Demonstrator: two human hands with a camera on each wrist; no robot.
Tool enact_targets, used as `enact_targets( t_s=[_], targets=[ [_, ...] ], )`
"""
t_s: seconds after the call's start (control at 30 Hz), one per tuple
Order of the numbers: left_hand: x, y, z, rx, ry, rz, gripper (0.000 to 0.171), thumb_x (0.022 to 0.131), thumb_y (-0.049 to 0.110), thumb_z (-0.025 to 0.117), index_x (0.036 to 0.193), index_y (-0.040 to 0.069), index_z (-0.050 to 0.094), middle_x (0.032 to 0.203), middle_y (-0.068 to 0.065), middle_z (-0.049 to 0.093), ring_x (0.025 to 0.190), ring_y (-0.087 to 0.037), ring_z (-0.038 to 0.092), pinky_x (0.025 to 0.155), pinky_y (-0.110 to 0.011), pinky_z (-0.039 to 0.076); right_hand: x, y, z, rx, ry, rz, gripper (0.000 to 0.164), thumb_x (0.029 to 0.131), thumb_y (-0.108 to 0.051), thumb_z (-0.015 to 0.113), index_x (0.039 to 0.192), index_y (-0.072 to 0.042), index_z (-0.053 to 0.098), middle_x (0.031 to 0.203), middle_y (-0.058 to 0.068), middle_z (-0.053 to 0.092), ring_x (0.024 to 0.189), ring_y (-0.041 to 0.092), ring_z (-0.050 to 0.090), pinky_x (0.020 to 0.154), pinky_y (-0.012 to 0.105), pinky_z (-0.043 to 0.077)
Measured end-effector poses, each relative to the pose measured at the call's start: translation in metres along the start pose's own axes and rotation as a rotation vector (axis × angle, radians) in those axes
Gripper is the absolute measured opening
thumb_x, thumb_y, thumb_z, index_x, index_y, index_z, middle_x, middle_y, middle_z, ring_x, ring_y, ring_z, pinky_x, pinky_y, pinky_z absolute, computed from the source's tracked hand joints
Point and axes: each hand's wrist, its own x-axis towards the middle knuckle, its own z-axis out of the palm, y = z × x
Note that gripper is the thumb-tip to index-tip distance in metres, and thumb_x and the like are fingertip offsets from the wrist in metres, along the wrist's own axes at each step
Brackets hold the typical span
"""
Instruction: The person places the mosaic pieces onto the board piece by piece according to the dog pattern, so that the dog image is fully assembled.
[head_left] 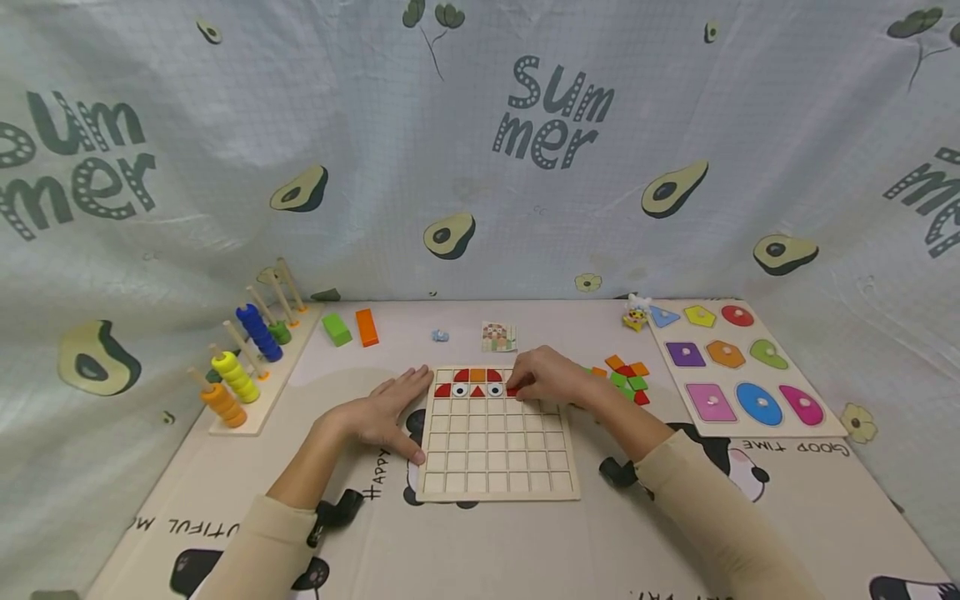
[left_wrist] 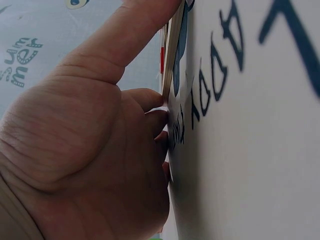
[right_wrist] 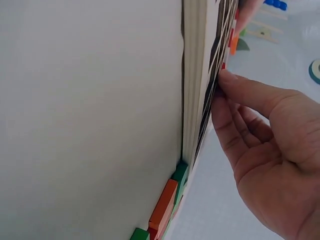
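A wooden grid board (head_left: 498, 497) lies flat on the table, with red, orange and eye-patterned tiles (head_left: 477, 376) in its top two rows. My right hand (head_left: 555, 377) pinches a red tile (head_left: 512, 392) at the second row, toward the right side; in the right wrist view thumb and fingertips meet at the board's surface and mostly hide it. Along the board's left edge rests my left hand (head_left: 382, 414), fingers extended and thumb spread against the frame. Loose red, green and orange tiles (head_left: 628, 382) lie right of the board, partly behind my right forearm.
Behind the board sits a small pattern card (head_left: 498, 337), near a tiny blue figure (head_left: 440, 336). Green (head_left: 337, 330) and orange blocks (head_left: 367, 327) and a peg stacker (head_left: 258, 408) stand left. A shape puzzle (head_left: 738, 428) and a small figurine (head_left: 636, 313) are at right.
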Motion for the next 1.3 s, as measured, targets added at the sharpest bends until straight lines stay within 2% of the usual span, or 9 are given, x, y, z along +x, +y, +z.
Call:
enact_targets(
  t_s=[0.13, 0.27, 0.43, 0.63, 0.73, 0.83, 1.0, 1.17, 1.3],
  targets=[
    [0.0, 0.001, 0.001, 0.004, 0.002, -0.01, 0.133, 0.055, 0.065, 0.082, 0.156, 0.019, 0.008, 0.162, 0.001, 0.001, 0.148, -0.02, -0.003, 0.118, -0.05, 0.001, 0.0, 0.001, 0.001, 0.035, 0.012, 0.028, 0.019, 0.082, -0.008, 0.076, 0.1, -0.013, 0.077, 0.093, -0.005, 0.069, 0.083, 0.004, 0.062, 0.072, 0.02, 0.053],
    [0.0, 0.001, 0.001, 0.006, 0.003, -0.012, 0.133, 0.055, 0.065, 0.082, 0.156, 0.02, 0.008, 0.162, 0.002, 0.001, 0.148, -0.019, -0.003, 0.118, -0.05, 0.002, -0.002, 0.0, -0.001, 0.044, 0.0, 0.018, 0.018, 0.082, -0.01, 0.076, 0.1, -0.012, 0.077, 0.094, -0.004, 0.07, 0.082, 0.004, 0.061, 0.071, 0.021, 0.053],
    [0.001, 0.001, 0.0, 0.01, -0.004, -0.004, 0.133, 0.056, 0.066, 0.081, 0.156, 0.019, 0.008, 0.162, 0.001, 0.001, 0.148, -0.02, -0.003, 0.118, -0.05, 0.002, -0.022, 0.0, -0.016, 0.051, 0.03, 0.009, 0.023, 0.088, -0.017, 0.07, 0.111, -0.011, 0.073, 0.104, 0.002, 0.068, 0.083, 0.011, 0.06, 0.071, 0.027, 0.052],
    [0.002, 0.0, -0.001, 0.034, -0.006, -0.018, 0.133, 0.055, 0.068, 0.08, 0.156, 0.02, 0.007, 0.162, 0.002, 0.0, 0.148, -0.019, -0.003, 0.119, -0.048, 0.003, -0.067, 0.014, -0.047, 0.139, 0.165, 0.147, 0.03, 0.089, -0.022, 0.069, 0.119, -0.018, 0.067, 0.111, 0.006, 0.066, 0.087, 0.017, 0.058, 0.069, 0.033, 0.053],
    [0.002, 0.0, -0.002, 0.033, -0.008, -0.012, 0.133, 0.055, 0.068, 0.08, 0.156, 0.019, 0.008, 0.162, 0.002, 0.0, 0.148, -0.019, -0.003, 0.119, -0.049, 0.002, -0.085, 0.025, -0.058, 0.151, 0.182, 0.212, 0.032, 0.089, -0.023, 0.07, 0.12, -0.018, 0.066, 0.114, 0.008, 0.066, 0.09, 0.019, 0.058, 0.069, 0.033, 0.054],
    [0.002, 0.0, -0.001, 0.024, -0.007, -0.002, 0.133, 0.056, 0.067, 0.081, 0.156, 0.018, 0.008, 0.162, 0.0, 0.001, 0.148, -0.02, -0.003, 0.119, -0.049, 0.002, -0.095, 0.037, -0.063, 0.14, 0.184, 0.267, 0.035, 0.089, -0.021, 0.07, 0.123, -0.012, 0.065, 0.118, 0.011, 0.064, 0.094, 0.021, 0.058, 0.07, 0.032, 0.054],
    [0.002, -0.001, 0.0, 0.023, 0.001, 0.003, 0.133, 0.056, 0.066, 0.081, 0.156, 0.018, 0.009, 0.162, 0.0, 0.002, 0.148, -0.02, -0.003, 0.119, -0.049, 0.002, -0.096, 0.055, -0.059, 0.101, 0.18, 0.342, 0.034, 0.091, -0.017, 0.067, 0.123, -0.006, 0.065, 0.11, 0.009, 0.066, 0.091, 0.023, 0.056, 0.069, 0.03, 0.052],
    [0.001, -0.001, 0.001, 0.02, 0.003, -0.008, 0.133, 0.055, 0.066, 0.081, 0.156, 0.018, 0.009, 0.162, 0.0, 0.002, 0.148, -0.02, -0.003, 0.119, -0.05, 0.002, -0.086, 0.063, -0.048, 0.117, 0.144, 0.346, 0.03, 0.092, -0.016, 0.064, 0.12, -0.006, 0.066, 0.1, 0.006, 0.066, 0.083, 0.021, 0.056, 0.068, 0.03, 0.051],
    [0.001, 0.001, 0.0, 0.009, 0.002, 0.002, 0.132, 0.057, 0.064, 0.081, 0.156, 0.017, 0.009, 0.162, -0.001, 0.002, 0.148, -0.021, -0.002, 0.118, -0.05, 0.002, -0.078, 0.066, -0.04, 0.096, 0.154, 0.352, 0.028, 0.091, -0.017, 0.065, 0.117, -0.006, 0.068, 0.097, 0.004, 0.065, 0.079, 0.02, 0.054, 0.067, 0.031, 0.049]
  ],
)
